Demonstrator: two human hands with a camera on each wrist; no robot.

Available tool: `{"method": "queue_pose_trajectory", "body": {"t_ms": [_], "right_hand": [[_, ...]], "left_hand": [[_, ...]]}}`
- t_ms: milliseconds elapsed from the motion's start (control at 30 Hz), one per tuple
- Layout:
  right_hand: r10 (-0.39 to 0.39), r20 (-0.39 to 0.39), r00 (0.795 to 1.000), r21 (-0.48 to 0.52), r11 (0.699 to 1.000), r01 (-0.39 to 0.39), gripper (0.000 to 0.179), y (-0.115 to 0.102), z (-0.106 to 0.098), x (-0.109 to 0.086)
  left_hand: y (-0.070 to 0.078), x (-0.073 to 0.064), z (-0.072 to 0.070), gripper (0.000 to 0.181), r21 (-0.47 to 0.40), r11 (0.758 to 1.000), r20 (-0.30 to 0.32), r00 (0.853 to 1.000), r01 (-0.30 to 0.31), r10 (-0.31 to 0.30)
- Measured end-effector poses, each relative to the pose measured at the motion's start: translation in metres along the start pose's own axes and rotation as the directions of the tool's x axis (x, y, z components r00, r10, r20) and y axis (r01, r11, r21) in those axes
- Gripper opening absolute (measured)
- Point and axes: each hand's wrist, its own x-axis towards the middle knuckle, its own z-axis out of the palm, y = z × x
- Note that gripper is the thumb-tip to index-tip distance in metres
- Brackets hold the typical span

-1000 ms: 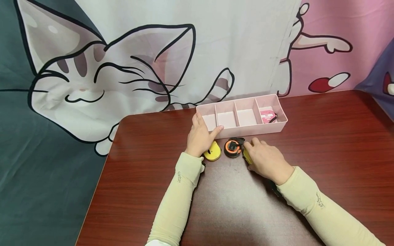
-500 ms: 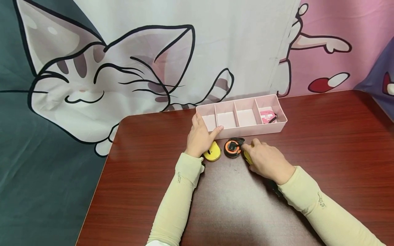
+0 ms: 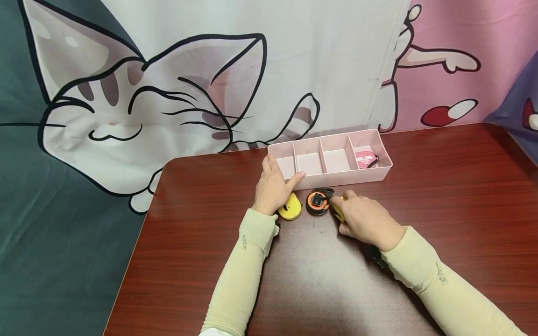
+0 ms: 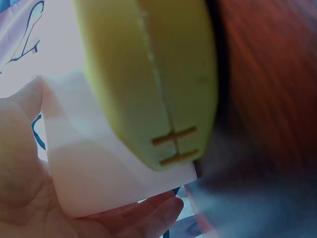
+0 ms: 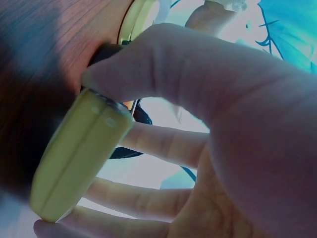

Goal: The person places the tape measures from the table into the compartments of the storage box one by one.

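Observation:
My left hand (image 3: 272, 186) grips the left end of a pink divided box (image 3: 344, 178), its thumb against the front wall and its fingers round the side. Beside that wrist lies a yellow tape measure (image 3: 290, 207), partly hidden by the hand; in the left wrist view the yellow case (image 4: 153, 74) fills the middle, close to the camera. My right hand (image 3: 363, 217) pinches another yellow tape measure (image 5: 79, 153) between thumb and fingers, low over the table. Just left of it, an orange and black tape measure (image 3: 317, 202) lies in front of the box.
A pink tape measure (image 3: 365, 159) lies in the box's rightmost compartment. The box stands near the back edge of the dark wooden table (image 3: 201, 261). Behind hangs a curtain (image 3: 319, 56) with cartoon cats.
My right hand has shifted and turned slightly with the yellow tape measure at its fingertips. The left hand, the box and the other tape measures stay where they were.

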Motion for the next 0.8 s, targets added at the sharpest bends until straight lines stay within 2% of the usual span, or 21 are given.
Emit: {"method": "queue_pose_trajectory", "body": {"t_ms": [167,333,567,800], "right_hand": [[-0.017,-0.037,0.999,0.016,1.0,0.017,0.034,0.0004,-0.0007,0.0003],[-0.017,-0.043,0.999,0.023,1.0,0.018,0.03,0.0001,-0.0026,-0.0002],[-0.006,-0.02,1.0,-0.027,1.0,0.005,0.037,0.0002,-0.0065,-0.0013],[-0.011,-0.015,1.0,-0.001,1.0,0.011,0.042,0.0005,-0.0071,-0.0016]], "left_hand": [[-0.0004,-0.0001,0.0006,0.113,0.001,1.0,0.004,1.0,0.003,-0.003],[-0.0011,-0.0009,0.0009,0.113,-0.001,1.0,0.012,1.0,0.006,-0.006],[-0.0008,-0.0006,0.0007,0.113,0.001,1.0,0.013,1.0,0.007,-0.007],[0.0002,0.0002,0.0,0.113,0.006,1.0,0.009,1.0,0.002,-0.002]]}}
